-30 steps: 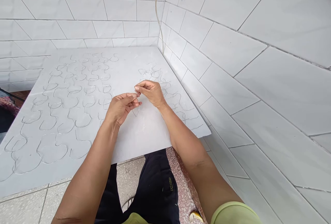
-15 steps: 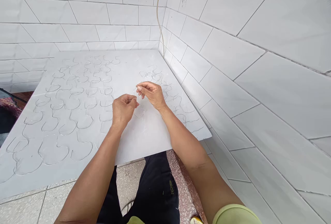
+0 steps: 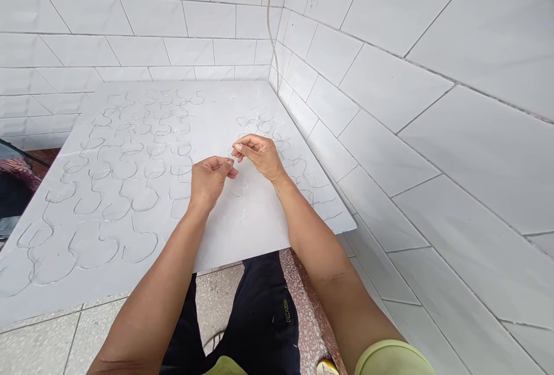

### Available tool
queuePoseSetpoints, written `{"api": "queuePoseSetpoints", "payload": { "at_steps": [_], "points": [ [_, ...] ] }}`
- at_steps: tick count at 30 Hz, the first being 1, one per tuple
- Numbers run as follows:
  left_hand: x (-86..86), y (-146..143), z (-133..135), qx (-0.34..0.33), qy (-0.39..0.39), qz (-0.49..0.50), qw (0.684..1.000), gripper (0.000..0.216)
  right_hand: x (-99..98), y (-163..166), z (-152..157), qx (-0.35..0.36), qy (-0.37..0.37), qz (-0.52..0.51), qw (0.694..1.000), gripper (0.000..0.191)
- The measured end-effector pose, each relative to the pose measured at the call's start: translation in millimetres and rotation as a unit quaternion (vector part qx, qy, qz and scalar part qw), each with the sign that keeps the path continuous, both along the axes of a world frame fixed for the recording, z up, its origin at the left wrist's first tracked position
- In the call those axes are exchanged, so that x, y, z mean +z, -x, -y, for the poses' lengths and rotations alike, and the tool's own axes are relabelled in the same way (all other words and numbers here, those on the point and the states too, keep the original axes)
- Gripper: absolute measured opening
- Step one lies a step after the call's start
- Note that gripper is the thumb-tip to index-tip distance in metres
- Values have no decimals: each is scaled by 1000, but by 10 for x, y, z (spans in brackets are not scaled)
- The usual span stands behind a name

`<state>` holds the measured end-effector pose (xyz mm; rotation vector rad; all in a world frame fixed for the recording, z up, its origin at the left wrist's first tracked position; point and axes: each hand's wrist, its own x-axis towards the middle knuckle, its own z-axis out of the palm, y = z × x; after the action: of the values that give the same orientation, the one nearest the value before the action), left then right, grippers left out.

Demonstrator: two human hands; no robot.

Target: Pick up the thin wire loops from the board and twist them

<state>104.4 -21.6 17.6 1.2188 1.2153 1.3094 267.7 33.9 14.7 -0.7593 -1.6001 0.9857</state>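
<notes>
Both hands meet above the middle of a white board (image 3: 242, 236). My left hand (image 3: 210, 182) pinches a thin piece of wire (image 3: 240, 190), whose curved lower part shows just beneath the fingers. Close by on the upper right, my right hand (image 3: 262, 156) is also closed in a pinch on the same wire, as far as I can make out. The wire is so fine that its upper part between the fingertips is hard to see. Rows of bent, S-like wires (image 3: 142, 259) lie flat on the left of the board.
A looser, tangled group of wires (image 3: 264, 124) lies on the board's right side. White tiled walls (image 3: 381, 104) meet behind and to the right. A pale cable (image 3: 270, 17) hangs down the corner. Dark cloth items (image 3: 12, 196) are at the far left.
The view has shifted slightly, so the board and hands sit a little differently. The fingertips still pinch the wire, the hands a touch closer together.
</notes>
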Motion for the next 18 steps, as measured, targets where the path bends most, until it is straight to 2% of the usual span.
{"api": "queuePoseSetpoints", "payload": {
  "at_steps": [7,12,18],
  "points": [
    [-1,-21,12,16,-5,-6,1000,18,-10,40,14,7,6,8,1000,32],
    [39,-29,33,27,-12,-44,999,19,-38,46,-14,27,14,-33,999,32],
    [65,-28,63,91,-31,-135,986,17,10,10,-8,61,48,-91,993,40]
  ]
}}
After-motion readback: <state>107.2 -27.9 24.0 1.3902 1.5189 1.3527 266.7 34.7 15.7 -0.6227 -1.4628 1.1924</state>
